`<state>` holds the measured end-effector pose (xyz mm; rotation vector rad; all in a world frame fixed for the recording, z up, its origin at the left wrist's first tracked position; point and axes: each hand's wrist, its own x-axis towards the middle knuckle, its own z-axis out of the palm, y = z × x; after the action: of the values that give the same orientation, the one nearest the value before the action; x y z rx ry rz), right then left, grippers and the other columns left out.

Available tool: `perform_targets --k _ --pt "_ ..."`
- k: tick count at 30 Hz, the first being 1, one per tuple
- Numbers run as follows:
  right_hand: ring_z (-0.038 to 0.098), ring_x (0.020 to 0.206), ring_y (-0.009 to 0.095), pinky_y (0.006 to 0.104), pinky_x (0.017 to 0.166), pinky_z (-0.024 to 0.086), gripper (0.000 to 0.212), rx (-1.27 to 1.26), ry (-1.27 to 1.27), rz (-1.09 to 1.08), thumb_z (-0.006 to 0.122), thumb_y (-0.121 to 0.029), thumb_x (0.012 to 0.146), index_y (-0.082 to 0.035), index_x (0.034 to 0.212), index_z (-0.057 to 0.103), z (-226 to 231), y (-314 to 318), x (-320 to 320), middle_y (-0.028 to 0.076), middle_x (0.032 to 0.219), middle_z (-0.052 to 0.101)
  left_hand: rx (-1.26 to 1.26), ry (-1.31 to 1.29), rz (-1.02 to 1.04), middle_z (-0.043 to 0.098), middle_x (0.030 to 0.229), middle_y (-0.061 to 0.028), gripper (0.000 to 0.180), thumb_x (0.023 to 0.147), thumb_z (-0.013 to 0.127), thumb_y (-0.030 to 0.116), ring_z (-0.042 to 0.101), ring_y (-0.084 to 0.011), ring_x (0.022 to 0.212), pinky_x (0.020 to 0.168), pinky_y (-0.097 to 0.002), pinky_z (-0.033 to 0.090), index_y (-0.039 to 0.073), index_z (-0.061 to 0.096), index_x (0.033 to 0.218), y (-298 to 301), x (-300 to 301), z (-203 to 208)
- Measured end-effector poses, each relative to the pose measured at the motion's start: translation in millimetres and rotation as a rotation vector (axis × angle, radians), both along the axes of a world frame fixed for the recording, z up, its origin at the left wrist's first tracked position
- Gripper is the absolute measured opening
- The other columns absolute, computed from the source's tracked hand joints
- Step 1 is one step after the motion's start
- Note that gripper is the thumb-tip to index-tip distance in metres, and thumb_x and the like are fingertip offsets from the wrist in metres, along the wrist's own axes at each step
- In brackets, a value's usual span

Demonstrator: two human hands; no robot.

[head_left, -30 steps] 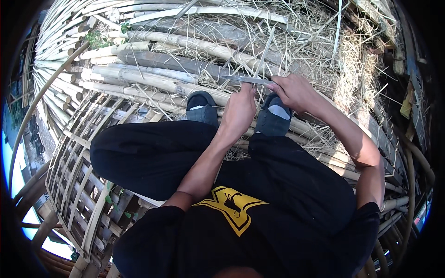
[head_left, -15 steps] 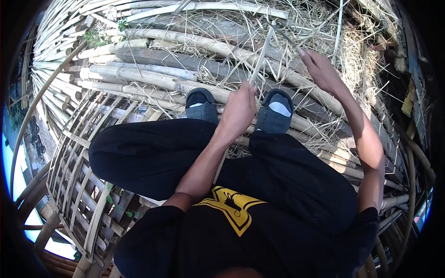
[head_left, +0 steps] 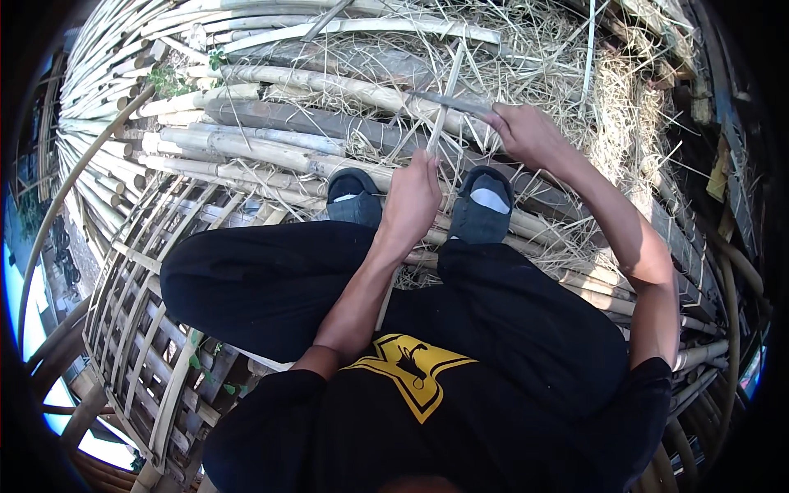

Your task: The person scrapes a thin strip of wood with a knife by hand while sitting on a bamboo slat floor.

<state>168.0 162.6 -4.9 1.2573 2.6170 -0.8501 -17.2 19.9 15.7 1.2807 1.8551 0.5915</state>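
The left hand (head_left: pixel 411 197) is closed around a thin bamboo strip (head_left: pixel 448 90) that rises toward the far side. The right hand (head_left: pixel 530 135) grips the handle of a knife (head_left: pixel 452 103), blade laid across the strip just above the left fingers. Dark shoes (head_left: pixel 355 197) rest on bamboo poles (head_left: pixel 271 152) amid dry shavings (head_left: pixel 625 99). If the blade slips off the narrow strip, it could likely catch those fingers.

Left hand (head_left: pixel 413 197) grips a bamboo strip (head_left: pixel 446 94) pointing to 12 o'clock; right hand (head_left: pixel 528 134) lays a knife (head_left: pixel 454 102) across it, above bamboo poles (head_left: pixel 271 152).
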Motion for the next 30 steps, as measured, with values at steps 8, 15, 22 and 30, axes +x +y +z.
perform_targets --k 8,15,22,30 --pt "0.055 0.064 0.026 0.0421 0.066 0.042 0.056 0.321 0.034 -0.586 0.035 -0.047 0.1 0.003 0.086 0.055 20.3 121.6 149.3 0.018 0.067 0.056 -0.015 -0.038 -0.028 0.055 0.06 -0.0255 0.024 0.099 0.046 0.017 0.056 -0.0454 0.06 0.053 -0.0496 0.041 -0.002 0.05 0.084 -5.4 4.9 10.1" --pt "0.046 0.055 0.033 0.0448 0.058 0.038 0.047 -0.276 0.181 -0.056 0.039 -0.041 0.101 0.0 0.081 0.053 33.6 -13.4 -2.4 0.016 0.06 0.048 -0.016 0.105 -0.065 0.057 0.062 -0.0288 0.022 0.098 0.044 0.016 0.058 -0.0478 0.064 0.055 -0.0554 0.043 -0.003 0.049 0.089 -3.9 6.4 5.5" --pt "0.056 0.066 0.044 0.0521 0.063 0.043 0.036 -0.157 0.115 0.051 0.043 -0.034 0.098 -0.003 0.085 0.057 19.5 -40.1 -7.1 0.023 0.064 0.056 -0.042 0.221 -0.12 0.059 0.063 -0.0289 0.019 0.097 0.044 0.015 0.059 -0.0491 0.063 0.057 -0.0578 0.045 -0.003 0.048 0.094 -9.8 8.6 0.0" --pt "0.059 0.058 0.039 0.0489 0.054 0.046 0.046 0.17 0.035 0.142 0.041 -0.047 0.097 -0.006 0.085 0.059 -13.0 10.2 13.1 0.017 0.055 0.056 0.001 0.217 -0.097 0.056 0.06 -0.0297 0.021 0.098 0.044 0.017 0.057 -0.0497 0.061 0.055 -0.0574 0.044 -0.002 0.048 0.089 -5.5 6.3 -7.8"
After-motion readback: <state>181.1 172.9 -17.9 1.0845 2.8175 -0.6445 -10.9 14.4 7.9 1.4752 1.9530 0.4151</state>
